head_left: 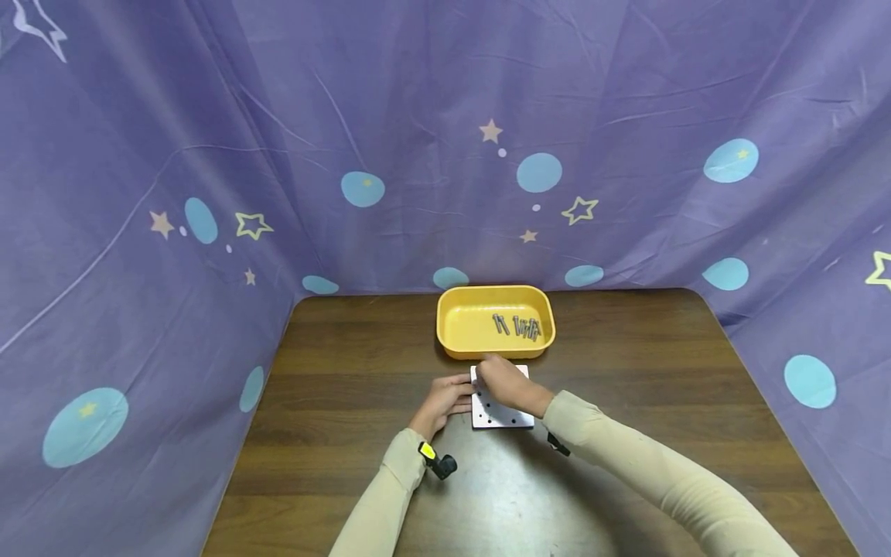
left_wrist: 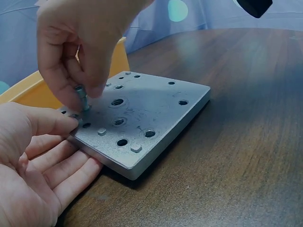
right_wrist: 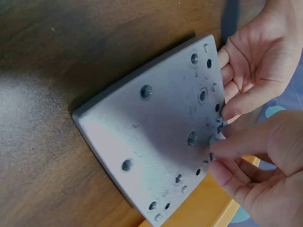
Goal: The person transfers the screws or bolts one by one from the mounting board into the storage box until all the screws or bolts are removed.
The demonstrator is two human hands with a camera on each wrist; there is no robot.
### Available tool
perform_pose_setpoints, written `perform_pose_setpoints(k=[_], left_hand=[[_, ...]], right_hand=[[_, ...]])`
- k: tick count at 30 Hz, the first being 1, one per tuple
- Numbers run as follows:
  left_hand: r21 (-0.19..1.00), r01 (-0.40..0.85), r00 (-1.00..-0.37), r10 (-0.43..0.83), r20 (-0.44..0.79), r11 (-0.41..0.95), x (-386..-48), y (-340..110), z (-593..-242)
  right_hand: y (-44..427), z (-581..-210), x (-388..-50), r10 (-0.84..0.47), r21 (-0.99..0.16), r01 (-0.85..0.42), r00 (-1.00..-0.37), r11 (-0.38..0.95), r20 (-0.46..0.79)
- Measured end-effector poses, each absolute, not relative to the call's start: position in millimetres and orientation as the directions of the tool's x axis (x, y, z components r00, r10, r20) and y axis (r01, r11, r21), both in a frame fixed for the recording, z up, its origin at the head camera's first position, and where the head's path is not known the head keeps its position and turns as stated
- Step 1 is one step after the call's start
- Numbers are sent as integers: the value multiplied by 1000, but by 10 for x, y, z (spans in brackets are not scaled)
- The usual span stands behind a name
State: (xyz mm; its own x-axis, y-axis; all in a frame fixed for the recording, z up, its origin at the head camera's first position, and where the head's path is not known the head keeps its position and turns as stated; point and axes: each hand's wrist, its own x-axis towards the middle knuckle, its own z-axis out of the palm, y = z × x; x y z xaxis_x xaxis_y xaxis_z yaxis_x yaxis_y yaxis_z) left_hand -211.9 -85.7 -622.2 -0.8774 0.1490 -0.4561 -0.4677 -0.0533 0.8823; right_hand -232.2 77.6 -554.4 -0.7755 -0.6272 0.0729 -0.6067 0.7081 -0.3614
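Observation:
A square, pale grey metal plate (head_left: pixel 500 418) with several holes lies flat on the wooden table. My left hand (head_left: pixel 444 396) holds its left edge, thumb at the top edge and the other fingers along the side. Over the plate's far left part is my right hand (head_left: pixel 506 382). In the left wrist view, the right hand pinches a small metal bolt (left_wrist: pixel 84 98), upright over the plate near the left thumb. Whether the bolt's lower end sits in a hole cannot be made out. The right wrist view shows both hands meeting at the plate's edge (right_wrist: pixel 156 137).
Just behind the plate stands a yellow tray (head_left: pixel 448 346), with several loose bolts (head_left: pixel 527 328) in its right half. The wooden table (head_left: pixel 626 356) spreads to both sides. A purple patterned curtain (head_left: pixel 431 93) hangs along the back and sides.

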Motion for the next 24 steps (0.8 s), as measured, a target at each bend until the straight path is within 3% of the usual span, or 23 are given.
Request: perform_pose_setpoints(k=[4,10,16,22,24], left_hand=[[885,-462,-881,144,-451,-54,-2104,-848,-6216],[889,-454,-885,145,-442,-64,-2094,-851,-6214],[887,-458,-884,136,-446,-66,-2108,-857,-6222],[884,-462,-883,130,-452,-67,-2111,-859,-6239],[882,-465,-882,128,-454,-73,-2112,-859,-6240]], right_hand=[[769,-5533,-2313,-574,-361,-558,-816,747,71],[769,-5507,-2326,-646,-355,-624,-761,697,69],[773,-5526,-2337,-551,-392,-521,-834,758,42],[777,-5490,-2336,-647,-367,-614,-762,699,41],[778,-5476,-2332,-621,-389,-581,-783,714,30]])
